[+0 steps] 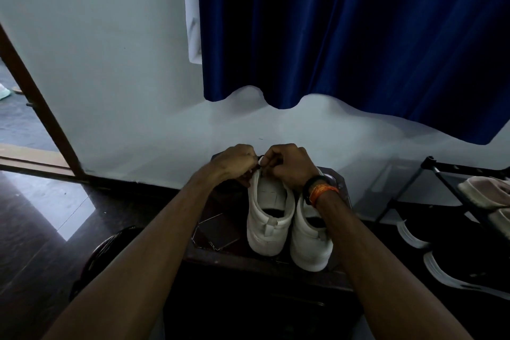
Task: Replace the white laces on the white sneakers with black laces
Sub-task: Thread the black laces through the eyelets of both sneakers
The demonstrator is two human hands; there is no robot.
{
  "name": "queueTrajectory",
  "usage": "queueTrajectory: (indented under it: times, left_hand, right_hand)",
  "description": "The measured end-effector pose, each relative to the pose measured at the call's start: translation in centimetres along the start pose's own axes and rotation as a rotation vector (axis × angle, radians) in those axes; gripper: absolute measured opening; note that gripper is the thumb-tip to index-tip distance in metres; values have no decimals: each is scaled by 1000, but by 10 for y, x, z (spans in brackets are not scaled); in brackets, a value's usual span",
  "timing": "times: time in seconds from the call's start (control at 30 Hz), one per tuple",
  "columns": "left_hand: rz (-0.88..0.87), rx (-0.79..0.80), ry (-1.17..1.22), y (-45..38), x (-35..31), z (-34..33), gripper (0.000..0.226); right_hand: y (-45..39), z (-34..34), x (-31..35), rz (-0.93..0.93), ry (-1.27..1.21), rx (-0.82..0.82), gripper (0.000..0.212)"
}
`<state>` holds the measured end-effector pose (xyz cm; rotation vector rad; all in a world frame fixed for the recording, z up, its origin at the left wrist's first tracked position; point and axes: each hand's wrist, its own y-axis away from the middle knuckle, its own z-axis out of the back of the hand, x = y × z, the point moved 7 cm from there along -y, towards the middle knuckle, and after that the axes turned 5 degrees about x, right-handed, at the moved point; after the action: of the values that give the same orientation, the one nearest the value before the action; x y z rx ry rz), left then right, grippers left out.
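- At the left shoe's (269, 215) far end, toe pointing away from us, our left hand (237, 163) curls its fingers round something dark, likely the black lace (260, 159).
- Between our hands, that lace shows only as a short dark bit, right over the toe.
- Our right hand (289, 165) pinches it just beside; the right shoe (310, 240) sits alongside on the counter (220, 257).
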<state>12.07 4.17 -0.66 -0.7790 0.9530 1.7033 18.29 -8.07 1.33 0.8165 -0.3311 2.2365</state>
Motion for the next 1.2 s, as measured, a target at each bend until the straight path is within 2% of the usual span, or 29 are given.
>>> queueTrajectory:
  times: [0.1,0.27,0.37,0.47,0.83,0.97,1.2]
  left_hand:
    - [-2,36,-214,-7,-12,-1,8]
    - [-14,17,-315,-8,-14,-3,10]
    - [-39,-49,-295,-7,-8,-6,18]
    - [-80,-90,-294,-7,-4,-5,13]
    - [-165,-70,-251,-3,2,-1,12]
    - [-166,-77,-177,-7,2,3,4]
    - [-177,-59,-265,-12,2,7,15]
  right_hand:
    - [-3,-1,-4,-7,-1,-5,25]
    - [-4,-1,-4,1,9,-20,28]
    - [-3,-2,-5,-11,3,-27,29]
    - [-1,-2,-7,-17,3,-25,29]
    - [-2,-1,-7,-4,6,-23,26]
    - [-1,2,-8,3,-18,-42,27]
    - [0,3,-9,32,-83,-64,27]
